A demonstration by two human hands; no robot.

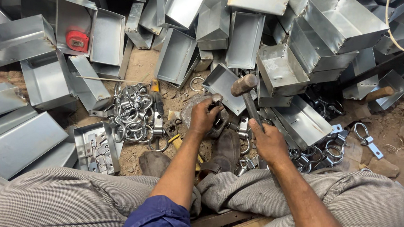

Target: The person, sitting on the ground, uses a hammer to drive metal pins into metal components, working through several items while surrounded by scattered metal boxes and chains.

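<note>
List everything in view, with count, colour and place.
metal trays: dozens, grey, piled across the top and left
tape measure: one, red, inside a tray, upper left
metal rings: a heap, silver, left of centre
small plates: several, silver, in a tray, lower left
ring brackets: a few, silver, on dirt, right
hammer: one, rusty head, centre
left hand: holds a small metal part
right hand: grips the hammer handle

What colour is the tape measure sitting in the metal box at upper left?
Red with a dark centre; the tape measure shows clearly in the head view, inside an open metal box.
</note>
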